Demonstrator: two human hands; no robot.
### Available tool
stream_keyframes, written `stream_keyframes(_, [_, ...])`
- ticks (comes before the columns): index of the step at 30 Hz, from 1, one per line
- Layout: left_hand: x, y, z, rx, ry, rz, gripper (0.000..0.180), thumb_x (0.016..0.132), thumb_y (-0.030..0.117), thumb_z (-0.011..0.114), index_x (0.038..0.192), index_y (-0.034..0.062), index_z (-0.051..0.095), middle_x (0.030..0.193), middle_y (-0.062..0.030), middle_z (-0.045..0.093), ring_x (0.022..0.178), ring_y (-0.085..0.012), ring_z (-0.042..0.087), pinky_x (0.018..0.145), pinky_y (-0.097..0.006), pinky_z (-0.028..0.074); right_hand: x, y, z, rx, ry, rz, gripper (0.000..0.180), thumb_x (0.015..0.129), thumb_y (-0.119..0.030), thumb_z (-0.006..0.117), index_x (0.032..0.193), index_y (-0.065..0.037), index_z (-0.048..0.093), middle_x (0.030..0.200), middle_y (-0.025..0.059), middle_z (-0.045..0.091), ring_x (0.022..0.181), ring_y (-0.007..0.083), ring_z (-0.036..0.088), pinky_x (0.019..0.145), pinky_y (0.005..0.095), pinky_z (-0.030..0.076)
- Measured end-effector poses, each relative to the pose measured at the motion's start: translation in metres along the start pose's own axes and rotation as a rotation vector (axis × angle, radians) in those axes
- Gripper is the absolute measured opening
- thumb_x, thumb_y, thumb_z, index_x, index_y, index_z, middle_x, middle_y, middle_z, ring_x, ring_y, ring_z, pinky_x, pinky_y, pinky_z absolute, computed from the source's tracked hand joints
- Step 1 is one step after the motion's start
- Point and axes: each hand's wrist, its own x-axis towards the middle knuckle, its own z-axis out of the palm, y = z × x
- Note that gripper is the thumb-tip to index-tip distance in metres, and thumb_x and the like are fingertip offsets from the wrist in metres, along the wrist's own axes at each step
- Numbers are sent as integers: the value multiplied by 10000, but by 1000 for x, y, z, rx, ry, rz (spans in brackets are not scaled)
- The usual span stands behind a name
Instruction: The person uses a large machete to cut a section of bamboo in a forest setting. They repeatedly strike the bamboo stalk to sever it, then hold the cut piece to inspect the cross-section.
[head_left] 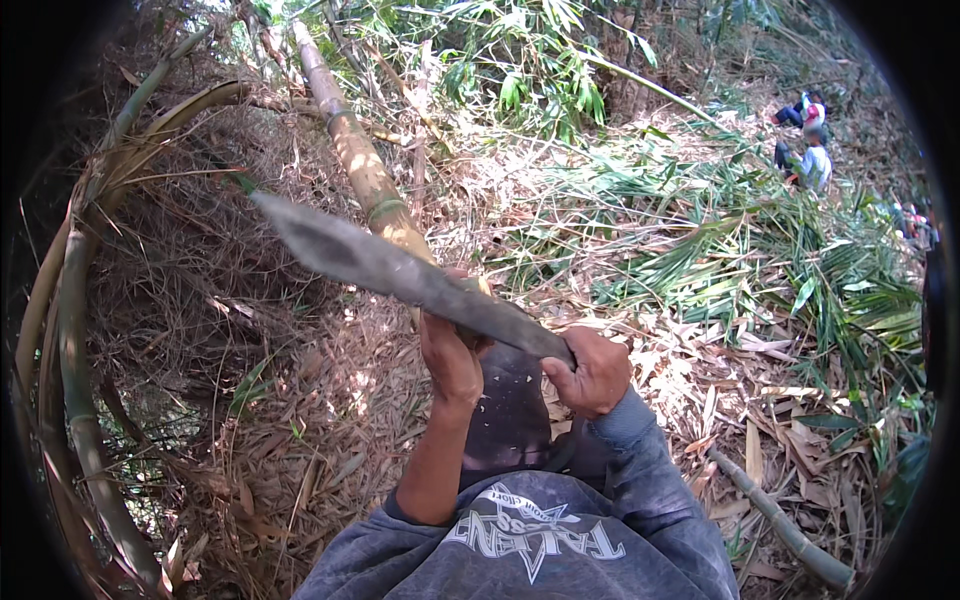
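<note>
A long, dull grey machete blade runs slantwise across the middle of the view, its broad tip pointing up and to the left, its handle end low and to the right. The right hand is closed tight around the handle, fingers wrapped fully. The left hand sits just beside the blade's underside, fingers curled around the lower end of a tan bamboo stalk that leans away up and to the left; the blade crosses in front of that stalk, and whether edge and stalk touch cannot be told. Both grey sleeves rise from the lower edge, the left one pushed up to the elbow.

The ground is a bed of dry brown bamboo leaves and straw, uneven and thickly littered. At the left, 2 or more curved green bamboo canes arc from top to bottom with a dense tangle of dry twigs between them and the hands, so that side is crowded. To the right the litter gives way to a spread of cut green fronds, and 1 cut green cane lies on the leaves near the lower right. Far off at the upper right, another person crouches among the fronds, well apart from the hands.
</note>
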Motion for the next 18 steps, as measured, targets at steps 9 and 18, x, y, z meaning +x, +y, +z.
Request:
stream_keyframes(9, [-2,-3,14,293,79,307,342,1005,351,426,1051,23,510,826,-33,564,677,-76,554,612,-217,468,0,0,4,-32,-16,-76,551,814,-561,633,650,-50,512,571,114,478,454,287,538,422,383,415])
stream_keyframes(18, [3,1,10,341,73,320,286,1006,293,441,1035,20,520,854,-14,523,695,-60,525,613,-218,451,3,4,8,-13,-59,-76,557,820,-573,617,651,-53,506,584,112,492,471,289,537,432,387,414])
